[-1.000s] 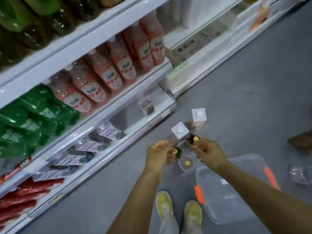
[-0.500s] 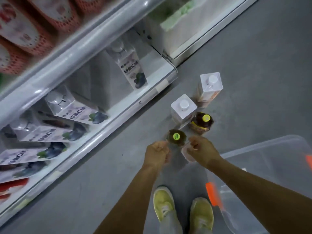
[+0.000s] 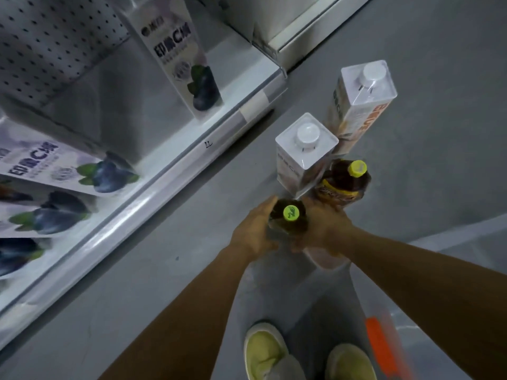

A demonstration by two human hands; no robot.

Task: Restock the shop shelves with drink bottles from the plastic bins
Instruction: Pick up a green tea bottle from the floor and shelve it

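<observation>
Reaching down, a person is clamping the left grip (image 3: 253,231) round a green-capped bottle (image 3: 290,215), right grip (image 3: 325,229) curled alongside, hold unclear; next likely lifting it onto the shelf (image 3: 164,182).

Your forearms stretched forward; your left hand (image 3: 253,231) and right hand (image 3: 326,229) cupped a dark, green-capped plastic bottle (image 3: 290,219) between them.

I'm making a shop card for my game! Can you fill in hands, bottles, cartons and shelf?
Left hand: grips green-cap bottle
Right hand: against that bottle; grip unclear
Yellow-cap bottle: upright on floor
Cartons: two white, upright on floor
Shelf: holds blueberry cartons
Bin: clear, by right arm
</observation>
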